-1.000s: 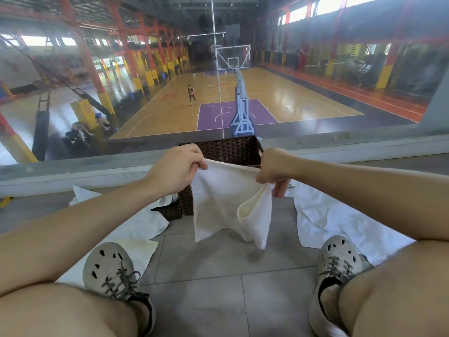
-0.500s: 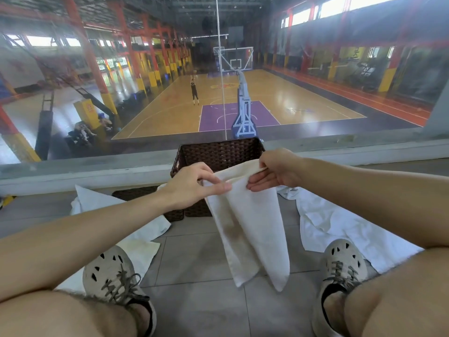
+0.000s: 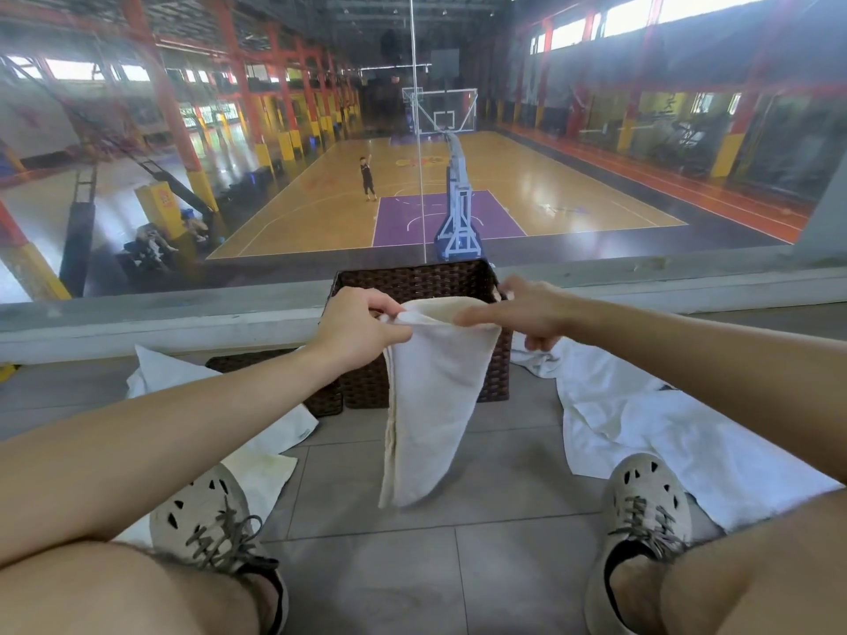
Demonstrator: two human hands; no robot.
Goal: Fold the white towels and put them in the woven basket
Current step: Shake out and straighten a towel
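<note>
A white towel, folded lengthwise into a narrow strip, hangs in the air in front of the dark brown woven basket. My left hand pinches its top left corner. My right hand holds the top right end, index finger lying along the fold and the other fingers curled below. The towel's lower end dangles above the tiled floor between my feet. The basket stands against the low ledge, and its inside is hidden by the towel and my hands.
Loose white towels lie on the floor at the left and right. A flat dark woven piece lies left of the basket. My shoes flank the grey tiles. A glass pane rises behind the ledge.
My hands have come together, doubling the spread towel into a narrow hanging strip. The towel's top edge now sits higher, level with the basket's rim.
</note>
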